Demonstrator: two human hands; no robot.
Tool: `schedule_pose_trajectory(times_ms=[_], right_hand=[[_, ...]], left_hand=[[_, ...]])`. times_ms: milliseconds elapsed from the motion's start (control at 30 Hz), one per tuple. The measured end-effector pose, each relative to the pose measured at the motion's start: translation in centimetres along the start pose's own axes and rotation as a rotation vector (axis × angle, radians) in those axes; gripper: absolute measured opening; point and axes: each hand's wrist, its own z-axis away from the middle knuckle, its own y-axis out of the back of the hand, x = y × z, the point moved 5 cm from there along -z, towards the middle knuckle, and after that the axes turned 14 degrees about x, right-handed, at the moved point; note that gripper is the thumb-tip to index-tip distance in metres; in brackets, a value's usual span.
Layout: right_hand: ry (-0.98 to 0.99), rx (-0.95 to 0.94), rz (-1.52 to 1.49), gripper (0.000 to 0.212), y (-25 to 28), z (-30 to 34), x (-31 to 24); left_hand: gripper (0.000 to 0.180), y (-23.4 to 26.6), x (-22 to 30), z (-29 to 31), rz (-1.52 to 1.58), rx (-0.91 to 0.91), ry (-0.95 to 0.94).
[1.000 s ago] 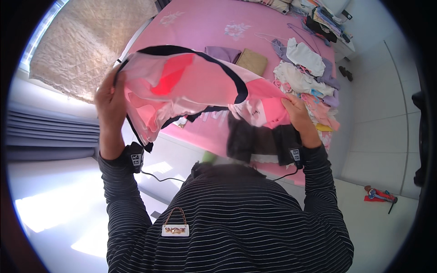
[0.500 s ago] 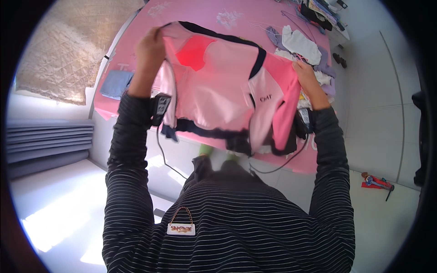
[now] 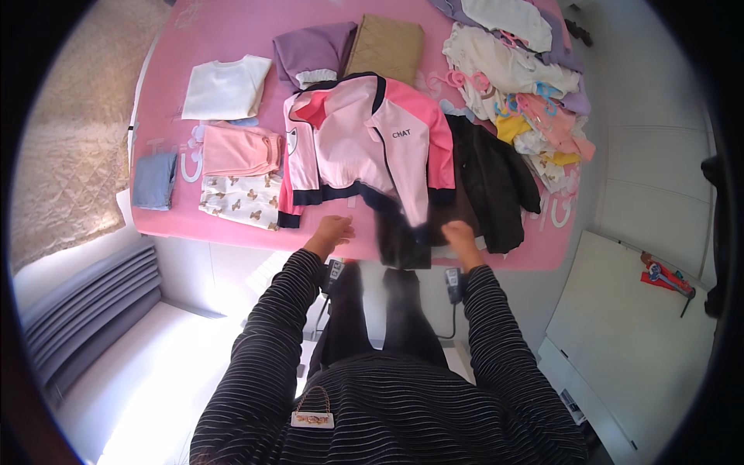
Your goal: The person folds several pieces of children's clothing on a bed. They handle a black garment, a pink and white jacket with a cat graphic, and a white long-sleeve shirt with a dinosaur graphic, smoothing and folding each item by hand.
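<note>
A pink jacket (image 3: 349, 139) with darker pink sleeves and navy trim lies front up on a pink patterned cover (image 3: 225, 23). Its front is unzipped, and one lower front corner is blurred. Below its left side, near the cover's front edge, my left hand (image 3: 332, 235) is apart from the cloth, fingers loosely bent and empty. My right hand (image 3: 463, 242) hovers by the jacket's lower right corner, over dark clothing, its fingers loosely curled with nothing visible in them. Black garments (image 3: 496, 182) lie partly under the jacket's right side.
Folded clothes lie left and behind: a white top (image 3: 226, 89), pink garment (image 3: 239, 149), bear-print trousers (image 3: 240, 200), blue denim (image 3: 154, 180), a purple garment (image 3: 310, 53) and a tan quilted piece (image 3: 385, 48). Loose clothes with hangers (image 3: 465, 80) are heaped at far right.
The jacket has come down from between my raised hands and lies spread on the cover. Both hands have let it go and drawn back toward me.
</note>
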Motion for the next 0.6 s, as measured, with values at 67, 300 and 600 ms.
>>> schedule_pose_trajectory(times_ms=[67, 300, 600], right_hand=[[0.209, 0.046, 0.105, 0.036, -2.7, 0.9, 0.9], [-1.038, 0.273, -0.725, 0.041, -6.0, 6.2, 5.4], [-0.521, 0.511, -0.492, 0.037, 0.7, 2.1, 2.1]], left_hand=[[0.04, -1.5, -0.1, -0.7, 0.172, -0.066, 0.057], [0.039, -6.3, 3.4, -3.5, 0.697, -0.158, 0.187], [0.01, -3.9, 4.0, -5.3, 0.576, 0.151, -0.144]])
